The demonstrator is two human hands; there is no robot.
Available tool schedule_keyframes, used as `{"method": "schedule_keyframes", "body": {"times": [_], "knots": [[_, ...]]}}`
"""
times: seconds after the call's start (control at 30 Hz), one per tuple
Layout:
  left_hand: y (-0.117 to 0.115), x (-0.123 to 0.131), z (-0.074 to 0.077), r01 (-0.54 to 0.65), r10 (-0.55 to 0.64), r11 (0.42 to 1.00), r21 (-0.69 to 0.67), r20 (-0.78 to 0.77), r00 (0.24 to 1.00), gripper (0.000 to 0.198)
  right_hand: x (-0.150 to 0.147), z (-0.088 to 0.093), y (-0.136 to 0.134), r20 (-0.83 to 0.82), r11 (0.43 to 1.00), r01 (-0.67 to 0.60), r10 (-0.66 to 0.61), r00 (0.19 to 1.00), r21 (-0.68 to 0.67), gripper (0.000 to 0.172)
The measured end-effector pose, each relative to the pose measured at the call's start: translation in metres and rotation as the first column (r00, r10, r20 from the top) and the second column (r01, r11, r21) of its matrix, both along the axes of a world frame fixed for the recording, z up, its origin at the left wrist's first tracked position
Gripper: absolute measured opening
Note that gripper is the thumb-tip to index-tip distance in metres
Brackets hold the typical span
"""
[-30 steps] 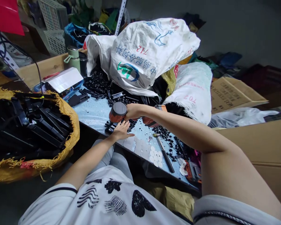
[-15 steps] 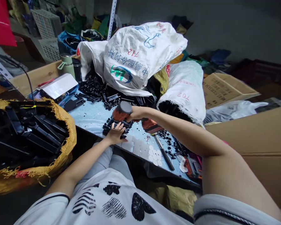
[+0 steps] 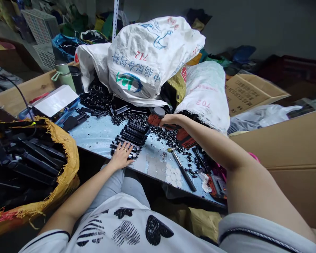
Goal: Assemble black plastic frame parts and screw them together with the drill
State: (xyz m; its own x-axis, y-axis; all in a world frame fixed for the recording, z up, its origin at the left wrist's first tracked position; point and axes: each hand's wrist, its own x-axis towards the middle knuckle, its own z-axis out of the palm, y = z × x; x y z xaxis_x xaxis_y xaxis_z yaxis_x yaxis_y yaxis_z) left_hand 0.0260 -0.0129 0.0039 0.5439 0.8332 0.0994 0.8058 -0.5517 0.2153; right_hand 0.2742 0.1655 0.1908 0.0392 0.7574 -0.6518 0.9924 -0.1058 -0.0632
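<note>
Steadying w/ flat fingers looks right for the L hand point(image 3: 121, 155): it's spread wide over the near end of the row of black parts point(image 3: 133, 135), palm down, not closed round anything. Row lies side by side on the blue tabletop point(image 3: 92, 135), close to the front edge; best keep ends lined up & weight even so none skids. White discs point(image 3: 173, 175) and the hammer point(image 3: 183, 172) lie to the right, apart from the row; worth leaving that gap free for the R forearm.

Farther out, R hand point(image 3: 169, 121) has its fingers wrapped round the orange power tool point(image 3: 154, 120), held just past the row's far right end; nose hidden, so can't tell where it points. Over the parts, it'd need holding square, L fingertips well clear of the nose. Loose black fasteners point(image 3: 165, 137) lie approx. below/beyond the tool, w/ the big white sack point(image 3: 152, 63) behind.
</note>
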Motion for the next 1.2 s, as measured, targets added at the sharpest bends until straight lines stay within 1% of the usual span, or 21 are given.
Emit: {"method": "schedule_keyframes", "body": {"times": [0.1,0.17,0.23,0.3,0.43,0.53,0.63,0.73,0.83,1.0,1.1,1.2], "knots": [[0.000,0.001,0.002,-0.007,0.007,1.000,-0.003,-0.020,1.000,0.075,-0.003,0.003,-0.007,-0.017,0.999,0.004,-0.004,1.000,0.047,0.021],[0.001,0.002,0.002,-0.013,0.012,1.000,-0.009,-0.024,1.000,0.074,-0.008,0.010,-0.015,-0.003,0.996,-0.043,0.043,0.999,0.073,0.021],[0.001,0.002,0.002,-0.012,0.012,1.000,-0.012,-0.020,1.000,0.074,-0.013,0.018,-0.025,0.012,0.995,-0.087,0.086,0.996,0.053,0.019],[0.001,0.002,0.002,-0.015,0.015,1.000,-0.006,-0.018,1.000,0.075,-0.018,0.022,-0.032,-0.003,0.994,-0.103,0.103,0.995,0.024,0.016],[0.001,0.002,0.002,-0.021,0.021,1.000,0.006,-0.028,0.999,0.075,-0.024,0.018,-0.039,-0.028,0.994,-0.111,0.111,0.993,-0.004,0.016],[0.000,0.002,0.002,-0.019,0.019,1.000,0.005,-0.030,0.999,0.077,-0.027,0.014,-0.044,-0.005,0.993,-0.120,0.120,0.993,-0.015,0.016],[0.001,0.002,0.001,-0.030,0.030,1.000,0.005,-0.033,0.999,0.080,-0.028,0.016,-0.053,0.017,0.986,-0.163,0.162,0.987,0.026,0.018],[0.001,0.001,-0.001,-0.024,0.024,1.000,0.004,-0.032,0.999,0.080,-0.029,0.018,-0.065,-0.024,0.979,-0.197,0.198,0.980,0.049,0.021],[0.001,0.001,-0.003,-0.021,0.021,1.000,0.010,-0.025,0.999,0.081,-0.033,0.016,-0.072,-0.065,0.981,-0.192,0.191,0.979,-0.001,0.022],[0.001,0.001,-0.004,-0.020,0.020,1.000,0.024,-0.026,0.999,0.080,-0.042,0.011,-0.074,0.001,0.980,-0.197,0.197,0.980,-0.010,0.019],[0.001,0.001,-0.005,-0.023,0.024,1.000,0.018,-0.024,0.999,0.078,-0.044,0.016,-0.081,-0.011,0.975,-0.223,0.223,0.975,0.009,0.020],[0.002,0.002,-0.006,-0.027,0.027,1.000,-0.002,-0.031,0.999,0.077,-0.046,0.024,-0.094,-0.066,0.970,-0.242,0.242,0.968,0.018,0.026]]}}
